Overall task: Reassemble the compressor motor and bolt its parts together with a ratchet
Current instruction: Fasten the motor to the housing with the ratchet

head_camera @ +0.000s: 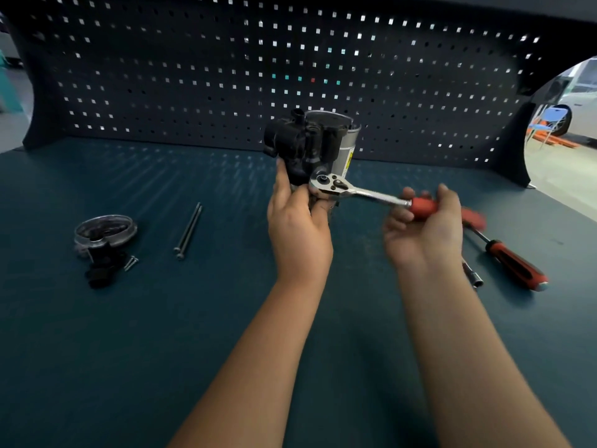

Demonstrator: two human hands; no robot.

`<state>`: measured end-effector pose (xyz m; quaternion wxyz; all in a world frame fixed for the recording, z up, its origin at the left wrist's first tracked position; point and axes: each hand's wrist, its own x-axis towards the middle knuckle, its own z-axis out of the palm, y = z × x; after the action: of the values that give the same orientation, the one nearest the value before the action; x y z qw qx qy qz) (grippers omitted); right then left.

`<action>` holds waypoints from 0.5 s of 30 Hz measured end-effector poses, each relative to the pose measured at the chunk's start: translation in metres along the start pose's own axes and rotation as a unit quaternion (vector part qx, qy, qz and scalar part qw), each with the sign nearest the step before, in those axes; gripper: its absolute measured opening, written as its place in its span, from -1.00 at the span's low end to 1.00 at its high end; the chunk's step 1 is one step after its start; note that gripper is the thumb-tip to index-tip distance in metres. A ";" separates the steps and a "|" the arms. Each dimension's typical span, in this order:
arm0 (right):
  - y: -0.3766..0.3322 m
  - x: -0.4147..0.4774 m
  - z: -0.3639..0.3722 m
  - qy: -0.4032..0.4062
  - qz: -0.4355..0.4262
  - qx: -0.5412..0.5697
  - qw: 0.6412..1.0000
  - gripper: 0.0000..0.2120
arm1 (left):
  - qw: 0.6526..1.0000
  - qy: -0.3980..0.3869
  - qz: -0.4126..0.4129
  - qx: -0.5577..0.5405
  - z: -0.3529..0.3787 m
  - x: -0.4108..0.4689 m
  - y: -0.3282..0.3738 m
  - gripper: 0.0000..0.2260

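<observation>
The compressor motor (311, 143), a black housing joined to a silver cylinder, is held up above the bench in the middle of the view. My left hand (297, 221) grips it from below. A chrome ratchet (352, 188) with a red handle has its head set against the motor's lower end. My right hand (423, 221) holds the red handle, fingers curled round it. Two long bolts (189, 231) lie side by side on the bench to the left. Farther left sit a round metal end cap (105, 231), black plastic parts (100, 270) and short screws (130, 263).
A red-handled screwdriver (513, 263) and a socket extension (473, 276) lie on the dark green bench mat (226, 318) at the right, partly behind my right wrist. A dark pegboard (290, 66) closes off the back of the bench.
</observation>
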<state>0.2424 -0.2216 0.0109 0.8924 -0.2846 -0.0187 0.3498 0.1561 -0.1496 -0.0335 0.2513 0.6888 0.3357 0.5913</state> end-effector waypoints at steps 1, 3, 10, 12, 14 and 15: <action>-0.004 0.013 0.004 -0.014 0.013 -0.035 0.999 -0.71 | 1.000 0.001 0.003 -0.001 0.000 0.000 0.000 -0.88; -0.011 0.035 0.012 -0.047 0.049 -0.087 0.994 -0.70 | 1.000 0.003 0.003 -0.006 0.001 -0.001 0.001 -0.84; -0.004 0.023 -0.003 -0.022 0.033 -0.004 0.999 -0.75 | 1.000 0.011 -0.022 -0.001 0.001 0.000 0.002 -0.84; 0.003 -0.001 -0.012 0.020 0.018 0.050 0.998 -0.79 | 1.000 0.010 -0.022 -0.008 0.000 0.001 0.003 -0.84; 0.010 -0.027 -0.018 0.047 0.001 0.103 0.994 -0.80 | 1.000 0.016 -0.021 -0.007 0.000 0.001 0.004 -0.84; 0.014 -0.039 -0.019 0.055 -0.005 0.129 0.990 -0.79 | 1.000 0.019 -0.020 -0.007 0.000 0.001 0.005 -0.84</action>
<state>0.2095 -0.2476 -0.0061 0.9229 -0.1855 0.0743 0.3291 0.1567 -0.1519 -0.0295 0.2612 0.6692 0.3500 0.6012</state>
